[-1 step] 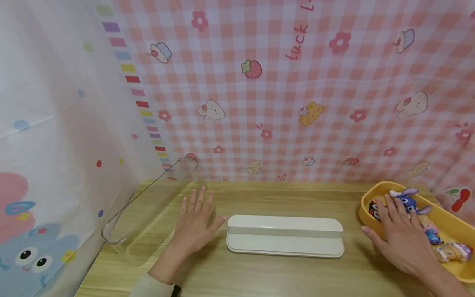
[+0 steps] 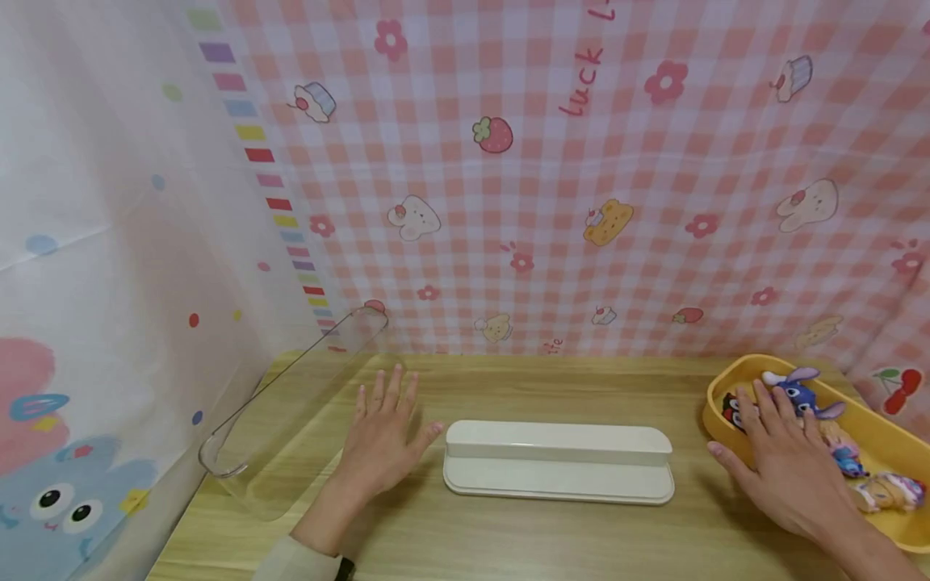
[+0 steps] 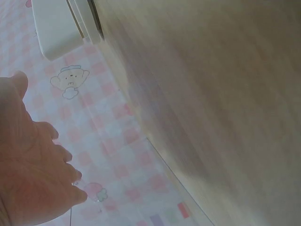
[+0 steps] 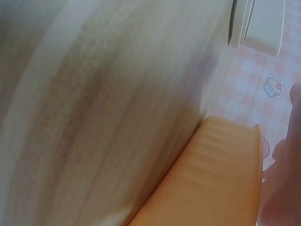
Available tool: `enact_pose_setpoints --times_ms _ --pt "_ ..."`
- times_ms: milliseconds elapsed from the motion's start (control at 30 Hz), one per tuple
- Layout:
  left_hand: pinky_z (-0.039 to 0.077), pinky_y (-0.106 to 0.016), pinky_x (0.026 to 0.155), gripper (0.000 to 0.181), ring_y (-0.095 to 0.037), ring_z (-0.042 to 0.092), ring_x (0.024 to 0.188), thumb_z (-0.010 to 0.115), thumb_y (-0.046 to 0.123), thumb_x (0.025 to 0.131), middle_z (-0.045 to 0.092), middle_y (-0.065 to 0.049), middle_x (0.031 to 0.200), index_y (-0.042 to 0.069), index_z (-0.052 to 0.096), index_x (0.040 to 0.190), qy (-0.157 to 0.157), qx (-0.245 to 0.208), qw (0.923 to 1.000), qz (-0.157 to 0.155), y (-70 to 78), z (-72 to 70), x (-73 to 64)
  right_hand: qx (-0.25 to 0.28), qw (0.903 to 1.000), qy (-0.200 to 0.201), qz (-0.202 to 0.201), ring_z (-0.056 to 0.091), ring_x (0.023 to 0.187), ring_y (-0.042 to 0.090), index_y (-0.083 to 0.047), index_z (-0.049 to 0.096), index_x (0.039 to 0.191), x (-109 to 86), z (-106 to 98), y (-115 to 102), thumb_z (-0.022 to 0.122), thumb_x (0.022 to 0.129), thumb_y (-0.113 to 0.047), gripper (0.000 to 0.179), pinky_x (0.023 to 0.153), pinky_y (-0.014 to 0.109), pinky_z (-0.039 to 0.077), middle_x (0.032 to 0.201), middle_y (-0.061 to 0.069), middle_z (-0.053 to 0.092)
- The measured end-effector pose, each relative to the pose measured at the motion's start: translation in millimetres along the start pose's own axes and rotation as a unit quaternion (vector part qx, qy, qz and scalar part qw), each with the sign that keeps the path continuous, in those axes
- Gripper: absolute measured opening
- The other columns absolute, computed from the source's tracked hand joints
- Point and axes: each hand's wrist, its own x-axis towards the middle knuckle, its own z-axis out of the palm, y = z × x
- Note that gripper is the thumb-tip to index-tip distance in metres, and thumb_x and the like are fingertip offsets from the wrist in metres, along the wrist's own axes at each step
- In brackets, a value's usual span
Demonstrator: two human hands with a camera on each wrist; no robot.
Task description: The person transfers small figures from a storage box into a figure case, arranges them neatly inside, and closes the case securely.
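Yellow tray [image 2: 882, 440]: one, round-ended, lying at the right side of the wood-grain tabletop [image 2: 523, 541], its near right part running out of the head view. Contents: a blue long-eared figure [image 2: 802, 401] at the far end; a dark figure [image 2: 731, 410] with red and white parts, partly hidden by fingers; a pink-and-blue figure [image 2: 846, 461] near the middle; a pale figure [image 2: 890, 491] with white and purple parts, nearer the person.

Right hand [image 2: 792, 476]: hovering over the tray's left side, palm facing down, fingers extended and slightly apart, thumb reaching out past the rim. Whether a fingertip is touching a figure or the rim, one cannot tell.

White piece [image 2: 559, 478]: one, long, with rounded corners, a raised ridge running along its far side; lying between the two hands, apart from the tray.

Left hand [image 2: 381, 444]: hanging above the tabletop, fingers extended and spread apart, thumb pointing toward the near-by left end of the white piece. The left wrist view is showing a gap between palm and wood.

Transparent container [image 2: 294, 428]: one, long, round-ended, standing at the left, rim uppermost, beside the left hand.

Surroundings: a pink-and-white checked cloth [image 2: 508, 194] hanging behind; a white printed cloth [image 2: 94, 202] hanging at left; a pale sleeve [image 2: 286, 561] covering the left forearm.
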Motion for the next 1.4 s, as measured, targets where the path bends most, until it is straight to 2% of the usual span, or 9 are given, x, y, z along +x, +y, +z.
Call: enact_pose_setpoints --times_ms 267,400,600,767,933,1000,1167,1233,1400 --pt "0.003 -0.064 0.127 0.087 -0.041 -0.001 0.158 0.045 0.063 0.105 0.004 -0.018 0.172 0.007 0.018 0.167 -0.01 0.016 0.9998 0.005 0.9 -0.7 -0.1 0.002 1.0 -0.002 0.005 -0.008 0.156 0.047 0.007 0.01 0.163 3.4 -5 -2 0.055 0.106 -0.048 0.091 0.122 0.066 -0.015 0.168 0.035 0.006" --pt "0.003 -0.063 0.127 0.092 -0.039 -0.002 0.158 0.048 0.067 0.103 0.003 -0.016 0.172 0.007 0.019 0.167 -0.013 0.02 0.9997 0.011 1.8 -1.0 -1.2 0.006 1.0 -0.003 0.006 -0.001 0.155 0.051 0.008 0.011 0.163 5.2 -8 -3 0.057 0.106 -0.047 0.091 0.122 0.068 -0.013 0.167 0.036 0.01" --pt "0.003 -0.064 0.127 0.104 -0.039 0.003 0.158 0.05 0.076 0.096 0.007 -0.016 0.173 0.007 0.018 0.167 -0.005 0.028 0.9993 0.025 4.3 1.0 -4.6 0.007 0.9999 -0.002 0.007 -0.001 0.154 0.054 0.008 0.011 0.163 6.1 -15 -1 0.056 0.106 -0.048 0.092 0.121 0.067 -0.016 0.167 0.037 0.008" --pt "0.003 -0.064 0.126 0.114 -0.039 0.009 0.158 0.061 0.079 0.088 0.009 -0.016 0.172 0.006 0.021 0.166 -0.002 0.009 0.999 0.043 7.8 2.5 -6.9 0.002 1.0 0.006 0.008 -0.001 0.155 0.053 0.008 0.011 0.163 5.9 -23 4 0.057 0.106 -0.047 0.092 0.12 0.071 -0.013 0.166 0.038 0.009" --pt "0.007 -0.064 0.127 0.123 -0.038 0.012 0.158 0.071 0.079 0.079 0.015 -0.016 0.172 0.005 0.024 0.166 0.003 0.005 0.9979 0.064 10.8 5.3 -7.5 -0.001 0.9997 -0.005 0.023 -0.005 0.155 0.052 0.009 0.011 0.163 5.4 -29 10 0.056 0.106 -0.05 0.093 0.12 0.072 -0.01 0.165 0.039 0.009" --pt "0.007 -0.064 0.127 0.125 -0.039 0.015 0.158 0.075 0.078 0.077 0.018 -0.016 0.172 0.005 0.026 0.165 0.001 -0.01 0.9976 0.068 12.0 6.3 -7.7 -0.003 0.9995 -0.01 0.029 -0.006 0.155 0.053 0.011 0.011 0.162 4.8 -31 13 0.054 0.106 -0.05 0.093 0.121 0.072 -0.009 0.165 0.04 0.008" --pt "0.013 -0.065 0.126 0.127 -0.043 0.027 0.154 0.083 0.074 0.071 0.026 -0.018 0.17 0.003 0.032 0.163 -0.004 -0.061 0.9956 0.072 14.3 7.7 -7.6 -0.004 0.9991 -0.017 0.038 -0.009 0.153 0.054 0.013 0.008 0.16 2.5 -37 21 0.053 0.108 -0.048 0.092 0.118 0.071 -0.015 0.164 0.042 0.004" --pt "0.015 -0.066 0.126 0.128 -0.042 0.029 0.153 0.085 0.073 0.068 0.03 -0.018 0.168 0.003 0.033 0.162 -0.007 -0.072 0.9943 0.078 14.7 8.1 -7.1 -0.004 0.9989 -0.021 0.042 -0.011 0.152 0.055 0.014 0.006 0.16 2.1 -39 25 0.052 0.108 -0.048 0.093 0.116 0.072 -0.018 0.163 0.043 0.002" --pt "0.017 -0.064 0.126 0.13 -0.036 0.032 0.154 0.091 0.067 0.065 0.035 -0.017 0.167 0.003 0.033 0.163 -0.028 -0.085 0.991 0.1 15.0 10.6 -5.1 0.005 0.9982 -0.029 0.052 -0.013 0.152 0.054 0.014 0.006 0.16 -0.5 -43 30 0.052 0.108 -0.048 0.092 0.114 0.073 -0.018 0.163 0.043 0.0"
